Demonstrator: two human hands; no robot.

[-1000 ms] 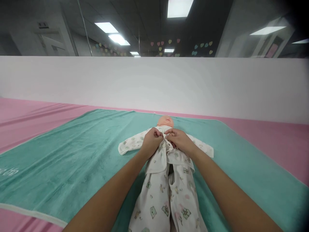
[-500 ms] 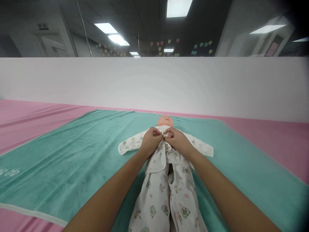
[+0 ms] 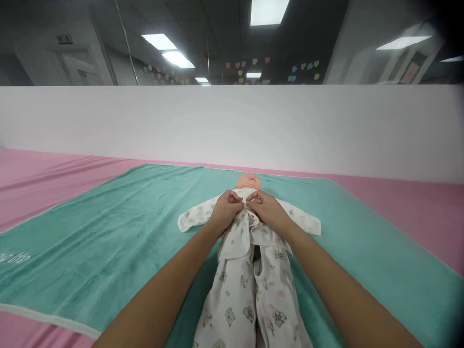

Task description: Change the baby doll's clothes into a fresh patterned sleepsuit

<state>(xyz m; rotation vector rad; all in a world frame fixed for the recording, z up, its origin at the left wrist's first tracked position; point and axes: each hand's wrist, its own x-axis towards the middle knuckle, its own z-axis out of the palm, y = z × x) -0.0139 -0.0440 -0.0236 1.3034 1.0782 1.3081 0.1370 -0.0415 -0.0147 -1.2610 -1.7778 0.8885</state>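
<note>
A baby doll [image 3: 248, 181] lies on its back, head away from me, arms spread. It wears a white printed jacket [image 3: 234, 245] and matching trousers [image 3: 232, 304] with a gap at the crotch. On the doll's chest, my left hand [image 3: 227, 210] pinches one side of the jacket's front opening. My right hand [image 3: 267, 209] pinches the other side, fingertips almost meeting the left ones. Below the hands the lower front of the jacket hangs apart, with small round fasteners along the edge. What exactly sits between the fingertips is too small to make out.
Under the doll spreads a teal blanket [image 3: 123, 232] with pale edging and white lettering at the left. Pink cloth [image 3: 47, 181] surrounds it. A white wall [image 3: 232, 125] stands behind, with dark glass [image 3: 308, 29] above showing lights and heart stickers.
The fingertips of both hands have shifted very slightly at the jacket's front edges. The doll, its clothes and the blanket stay in place.
</note>
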